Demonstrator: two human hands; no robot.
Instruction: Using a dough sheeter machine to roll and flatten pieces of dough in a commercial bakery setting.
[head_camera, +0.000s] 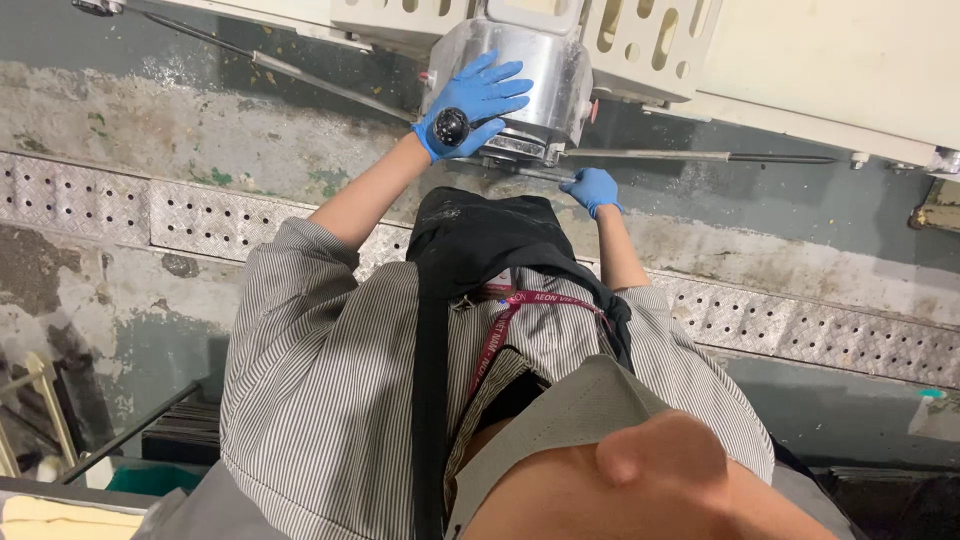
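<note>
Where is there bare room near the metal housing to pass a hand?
Left of the housing, past the left hand and its black knob, the wall stays bare above the perforated strip. Right of the right hand, below the rod, is open too. Between both hands, under the housing, is crowded.

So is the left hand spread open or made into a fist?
Spread open: the left hand lies flat on the shiny metal cover, fingers fanned apart.
</note>
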